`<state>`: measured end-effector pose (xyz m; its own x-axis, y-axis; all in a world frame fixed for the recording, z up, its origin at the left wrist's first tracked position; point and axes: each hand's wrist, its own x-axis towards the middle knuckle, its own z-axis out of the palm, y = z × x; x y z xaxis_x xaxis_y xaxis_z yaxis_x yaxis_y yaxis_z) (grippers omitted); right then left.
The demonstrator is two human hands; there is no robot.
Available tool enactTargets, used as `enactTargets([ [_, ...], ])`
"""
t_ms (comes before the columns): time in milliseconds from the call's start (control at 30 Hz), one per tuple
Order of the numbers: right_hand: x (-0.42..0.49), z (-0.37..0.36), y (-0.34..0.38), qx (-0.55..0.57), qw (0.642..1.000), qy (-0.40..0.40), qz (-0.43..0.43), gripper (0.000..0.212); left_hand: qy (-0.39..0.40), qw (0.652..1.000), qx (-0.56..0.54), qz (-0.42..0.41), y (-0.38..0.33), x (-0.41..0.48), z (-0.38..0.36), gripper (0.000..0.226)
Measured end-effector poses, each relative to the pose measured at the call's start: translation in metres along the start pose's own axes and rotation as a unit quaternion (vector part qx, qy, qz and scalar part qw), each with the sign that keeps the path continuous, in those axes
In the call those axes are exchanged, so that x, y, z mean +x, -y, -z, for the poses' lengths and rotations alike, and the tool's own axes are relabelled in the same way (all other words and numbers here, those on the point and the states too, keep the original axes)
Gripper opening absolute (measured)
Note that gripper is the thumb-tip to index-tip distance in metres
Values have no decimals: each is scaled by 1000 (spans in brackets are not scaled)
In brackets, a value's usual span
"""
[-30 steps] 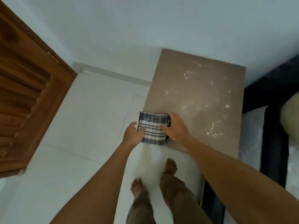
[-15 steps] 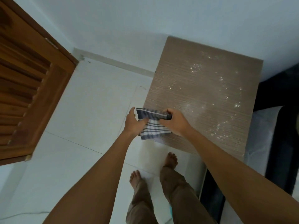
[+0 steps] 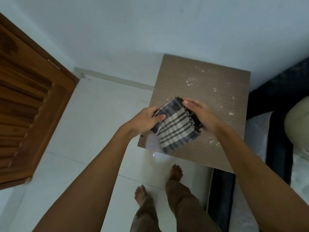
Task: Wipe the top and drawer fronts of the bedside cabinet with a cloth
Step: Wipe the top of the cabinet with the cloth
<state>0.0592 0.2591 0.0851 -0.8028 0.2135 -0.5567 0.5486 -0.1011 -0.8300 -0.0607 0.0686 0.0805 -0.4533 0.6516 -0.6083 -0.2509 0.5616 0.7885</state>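
Both hands grip a folded checked cloth above the bedside cabinet's dusty top; the left hand pinches its left edge, the right hand curls over its right. The drawer fronts are hidden beneath the top; whether the cloth touches the surface cannot be told.

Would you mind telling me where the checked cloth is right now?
In the head view, the checked cloth is at centre, held between the left hand and right hand over the cabinet top's near-left part.
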Motion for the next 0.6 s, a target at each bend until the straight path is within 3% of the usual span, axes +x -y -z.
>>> enactTargets([
  [67, -6, 9, -13, 165, 986, 9, -22, 65, 6, 996, -94, 2, -3, 1, -6, 26],
  [133, -12, 11, -25, 334, 941, 17, -56, 81, 0, 982, -188, 0, -5, 4, -15, 29],
  [200, -16, 5, -32, 402, 912, 41, -69, 88, -2, 965, -262, 6, -9, 9, -25, 29],
  [333, -11, -8, -34, 343, 938, 13, -49, 71, 22, 958, -286, 30, -14, 22, -42, 28],
  [467, -1, 7, -23, 295, 951, -7, -94, 49, 51, 972, -227, 41, -17, 34, -41, 29],
  [600, 9, 23, -10, 192, 977, -43, -79, 35, 12, 993, -109, 37, -21, 47, -38, 24],
])
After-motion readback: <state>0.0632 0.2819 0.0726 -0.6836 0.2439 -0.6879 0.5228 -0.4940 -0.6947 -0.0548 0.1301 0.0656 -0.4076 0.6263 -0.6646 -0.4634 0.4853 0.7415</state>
